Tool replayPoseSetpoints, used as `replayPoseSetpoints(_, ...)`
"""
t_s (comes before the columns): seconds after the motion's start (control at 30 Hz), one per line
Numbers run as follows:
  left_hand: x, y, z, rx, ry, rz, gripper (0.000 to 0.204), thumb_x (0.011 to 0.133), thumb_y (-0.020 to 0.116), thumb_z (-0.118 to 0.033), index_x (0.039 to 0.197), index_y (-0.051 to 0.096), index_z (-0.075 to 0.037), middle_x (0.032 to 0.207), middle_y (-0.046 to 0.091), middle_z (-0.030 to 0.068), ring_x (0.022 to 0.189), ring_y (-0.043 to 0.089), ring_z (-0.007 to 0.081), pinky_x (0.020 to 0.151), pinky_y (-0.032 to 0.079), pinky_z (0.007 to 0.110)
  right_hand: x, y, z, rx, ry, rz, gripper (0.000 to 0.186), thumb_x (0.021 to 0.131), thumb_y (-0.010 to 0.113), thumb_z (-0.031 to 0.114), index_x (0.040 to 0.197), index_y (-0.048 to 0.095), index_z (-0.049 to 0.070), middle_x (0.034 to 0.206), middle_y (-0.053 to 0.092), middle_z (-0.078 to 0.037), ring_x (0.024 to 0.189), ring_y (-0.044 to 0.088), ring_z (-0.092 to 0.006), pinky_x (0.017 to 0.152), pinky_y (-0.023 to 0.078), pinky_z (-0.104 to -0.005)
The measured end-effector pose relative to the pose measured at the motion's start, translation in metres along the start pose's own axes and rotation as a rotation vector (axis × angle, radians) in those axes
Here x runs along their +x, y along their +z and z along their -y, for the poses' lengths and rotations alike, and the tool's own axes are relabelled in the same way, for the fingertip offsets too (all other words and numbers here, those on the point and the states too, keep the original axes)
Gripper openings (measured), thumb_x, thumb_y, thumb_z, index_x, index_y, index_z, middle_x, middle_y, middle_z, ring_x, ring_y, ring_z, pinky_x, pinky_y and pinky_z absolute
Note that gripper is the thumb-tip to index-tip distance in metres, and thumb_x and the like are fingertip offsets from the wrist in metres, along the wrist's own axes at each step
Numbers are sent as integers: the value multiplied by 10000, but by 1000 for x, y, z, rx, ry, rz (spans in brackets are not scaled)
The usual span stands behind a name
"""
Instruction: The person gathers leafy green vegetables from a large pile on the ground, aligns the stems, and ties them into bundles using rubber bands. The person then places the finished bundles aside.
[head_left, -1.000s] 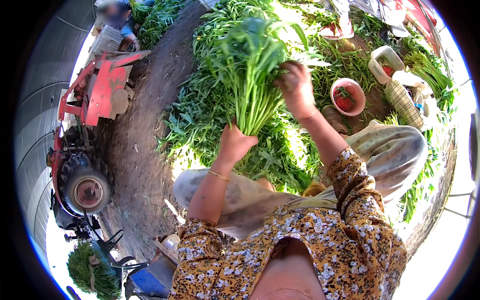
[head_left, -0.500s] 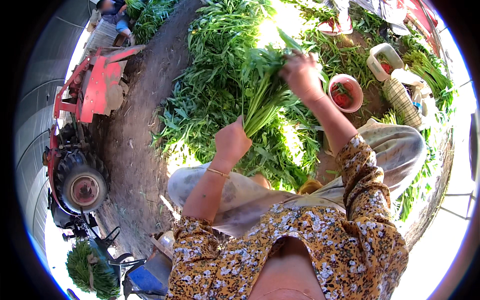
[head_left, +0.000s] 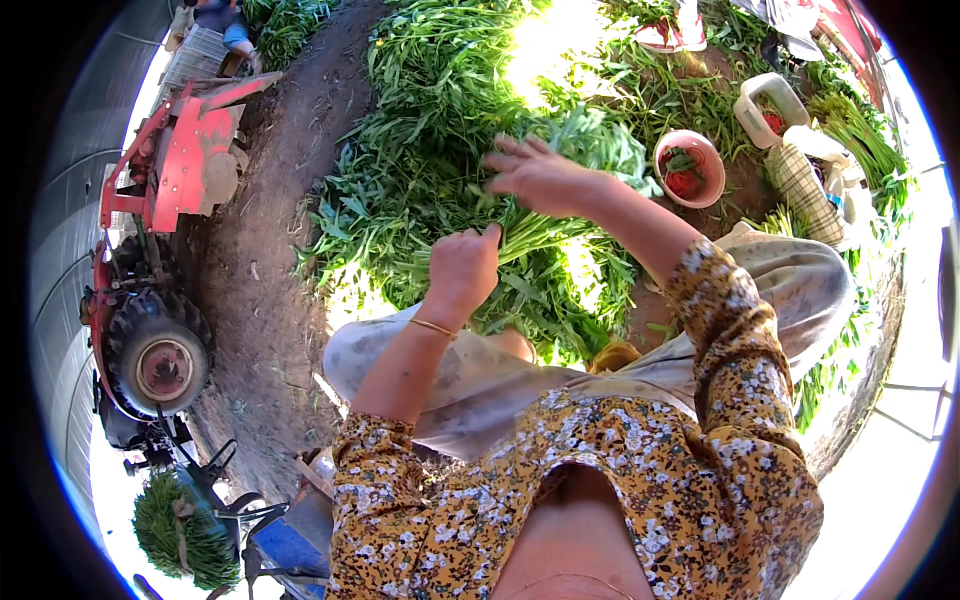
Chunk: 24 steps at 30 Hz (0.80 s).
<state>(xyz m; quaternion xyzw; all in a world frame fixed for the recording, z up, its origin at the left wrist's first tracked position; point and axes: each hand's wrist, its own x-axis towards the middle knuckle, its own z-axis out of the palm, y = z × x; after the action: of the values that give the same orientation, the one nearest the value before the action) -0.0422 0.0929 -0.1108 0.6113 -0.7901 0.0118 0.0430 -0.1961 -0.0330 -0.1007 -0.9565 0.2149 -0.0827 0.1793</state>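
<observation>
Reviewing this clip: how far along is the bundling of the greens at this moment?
Done: one tied green bundle lies at lower left beside the blue cart. In hand: the left hand grips a bunch of leafy stems at its cut ends, and the right hand rests open on its leaves. Left: a large pile of loose greens covers the soil ahead.

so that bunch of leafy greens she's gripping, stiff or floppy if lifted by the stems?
Probably floppy: the bunch of greens has thin stalks and broad leaves fanning out past the left hand. Likely light. The right hand rests on its leaves, so loose stalks may slip.
</observation>
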Motion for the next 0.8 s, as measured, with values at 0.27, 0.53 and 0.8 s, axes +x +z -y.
replayPoseSetpoints(0.27, -19, 3, 36, -783, -515, 124, 400, 609, 636, -12, 1005, 593, -47, 795, 644, 143, 690, 627, 263, 635, 497, 347, -51, -79, -89, 563, 731, -1055, 130, 831, 518, 91, 880, 627, 40, 791, 663, -90, 688, 594, -190, 658, 478, -291)
replayPoseSetpoints(0.53, 0, -20, 35, -1721, -758, -60, 373, 590, 632, 35, 961, 607, 7, 841, 648, 91, 716, 621, 206, 696, 516, 316, -63, 35, -63, -97, 397, 325, 84, 761, 591, 137, 831, 633, 155, 719, 627, -51, 708, 627, -231, 671, 477, -414)
replayPoseSetpoints(0.8, -1, -21, 26, -1743, -688, -116, 433, 568, 655, 54, 994, 600, 0, 881, 646, 66, 763, 611, 184, 718, 498, 306, -8, 33, 12, 173, 16, -339, 124, 720, 665, 214, 804, 625, 131, 765, 606, -13, 861, 588, -204, 914, 366, -413)
